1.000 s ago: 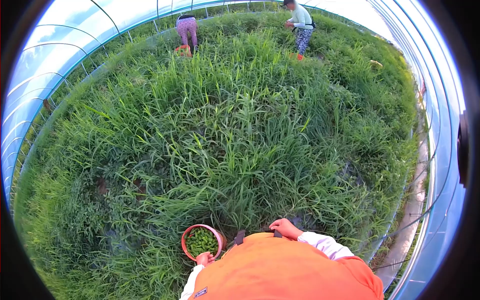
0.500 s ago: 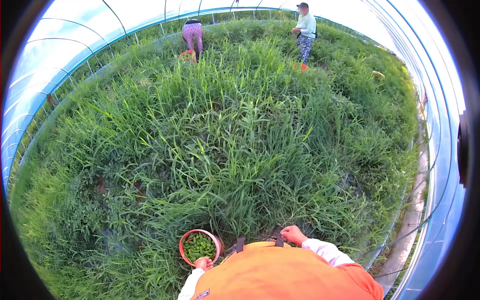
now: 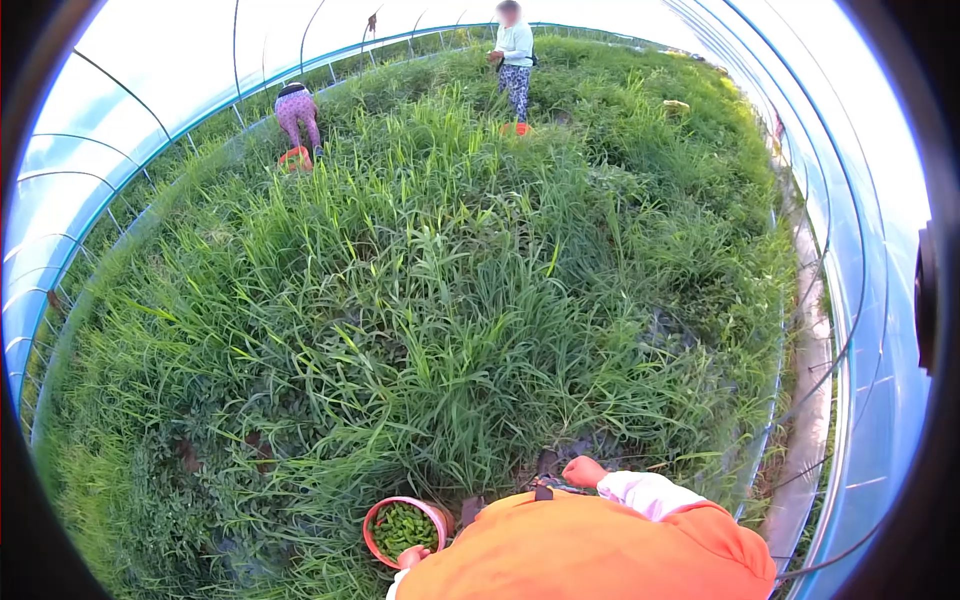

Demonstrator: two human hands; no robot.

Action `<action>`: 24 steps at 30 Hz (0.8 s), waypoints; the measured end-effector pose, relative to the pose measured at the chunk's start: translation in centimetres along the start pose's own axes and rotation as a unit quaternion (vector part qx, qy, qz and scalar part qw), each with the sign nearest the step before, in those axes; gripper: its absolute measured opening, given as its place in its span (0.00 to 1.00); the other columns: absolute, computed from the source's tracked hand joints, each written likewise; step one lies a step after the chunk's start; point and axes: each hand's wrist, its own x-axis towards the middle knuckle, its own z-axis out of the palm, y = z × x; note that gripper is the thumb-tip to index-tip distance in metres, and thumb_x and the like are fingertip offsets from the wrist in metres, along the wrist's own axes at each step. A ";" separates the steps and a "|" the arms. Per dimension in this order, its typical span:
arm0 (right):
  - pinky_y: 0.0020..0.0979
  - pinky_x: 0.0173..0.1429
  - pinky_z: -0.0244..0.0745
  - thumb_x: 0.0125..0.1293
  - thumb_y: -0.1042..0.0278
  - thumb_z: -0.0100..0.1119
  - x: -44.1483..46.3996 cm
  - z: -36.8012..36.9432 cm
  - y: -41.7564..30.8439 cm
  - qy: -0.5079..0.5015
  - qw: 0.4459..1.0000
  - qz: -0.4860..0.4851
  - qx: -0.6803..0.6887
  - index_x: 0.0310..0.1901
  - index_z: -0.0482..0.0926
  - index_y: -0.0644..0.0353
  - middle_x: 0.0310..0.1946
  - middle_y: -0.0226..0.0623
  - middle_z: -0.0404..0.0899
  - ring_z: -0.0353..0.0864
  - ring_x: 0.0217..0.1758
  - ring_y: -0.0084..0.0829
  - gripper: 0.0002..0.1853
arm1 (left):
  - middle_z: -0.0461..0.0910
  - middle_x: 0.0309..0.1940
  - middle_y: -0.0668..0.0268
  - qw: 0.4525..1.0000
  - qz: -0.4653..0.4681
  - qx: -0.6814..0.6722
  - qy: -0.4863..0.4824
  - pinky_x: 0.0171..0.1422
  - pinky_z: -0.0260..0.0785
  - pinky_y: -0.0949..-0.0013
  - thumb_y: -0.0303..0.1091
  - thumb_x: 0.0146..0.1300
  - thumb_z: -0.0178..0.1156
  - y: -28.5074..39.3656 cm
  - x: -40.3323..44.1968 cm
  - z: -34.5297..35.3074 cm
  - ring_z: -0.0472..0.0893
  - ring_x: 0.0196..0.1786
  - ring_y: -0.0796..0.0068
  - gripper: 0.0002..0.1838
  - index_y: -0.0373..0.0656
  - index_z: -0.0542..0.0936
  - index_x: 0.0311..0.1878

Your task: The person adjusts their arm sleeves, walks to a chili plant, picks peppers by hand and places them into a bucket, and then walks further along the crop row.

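A red bucket (image 3: 441, 515) hangs at my left side, filled with green peppers (image 3: 403, 527). My left hand (image 3: 413, 556) is closed on the near side of its rim, with the fingers partly hidden. My right hand (image 3: 584, 472) is a closed fist in front of my orange vest (image 3: 590, 550), just above the ground by my feet. What that fist holds, if anything, is hidden. Tall grass (image 3: 450, 350) and low leafy plants stand ahead of both hands.
Farther off, one person (image 3: 297, 118) bends over a red bucket (image 3: 296, 158); another person (image 3: 515, 55) stands near a second red container (image 3: 517, 129). Clear plastic sheeting on hoops (image 3: 870, 300) curves along both sides. A pale strip (image 3: 808, 400) runs along the right edge.
My view has turned right, so both people and the hoops sit farther left. The pepper bucket appears slightly lower, still in my left hand. My right fist stays closed.
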 end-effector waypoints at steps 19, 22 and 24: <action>0.41 0.44 0.75 0.52 0.58 0.63 -1.6 1.3 -3.2 -0.044 0.995 -0.056 -0.065 0.35 0.85 0.61 0.31 0.49 0.83 0.84 0.35 0.43 0.15 | 0.79 0.31 0.54 0.999 0.010 -0.021 -0.045 0.36 0.75 0.57 0.29 0.61 0.55 -0.2 2.0 0.7 0.80 0.32 0.58 0.11 0.33 0.76 0.45; 0.41 0.45 0.75 0.52 0.57 0.63 -1.6 1.3 -3.6 -0.034 0.995 -0.060 -0.074 0.36 0.85 0.61 0.32 0.49 0.83 0.84 0.36 0.44 0.16 | 0.79 0.31 0.54 0.999 0.007 -0.033 -0.038 0.36 0.75 0.57 0.29 0.61 0.55 -0.3 2.2 0.7 0.80 0.31 0.58 0.11 0.33 0.76 0.45; 0.40 0.45 0.75 0.53 0.58 0.62 -1.3 1.5 -3.4 -0.040 0.994 -0.064 -0.080 0.37 0.85 0.61 0.32 0.47 0.84 0.84 0.36 0.40 0.16 | 0.79 0.31 0.54 0.999 0.005 -0.040 -0.037 0.36 0.75 0.57 0.29 0.61 0.55 -0.4 2.3 0.7 0.80 0.31 0.58 0.11 0.33 0.76 0.45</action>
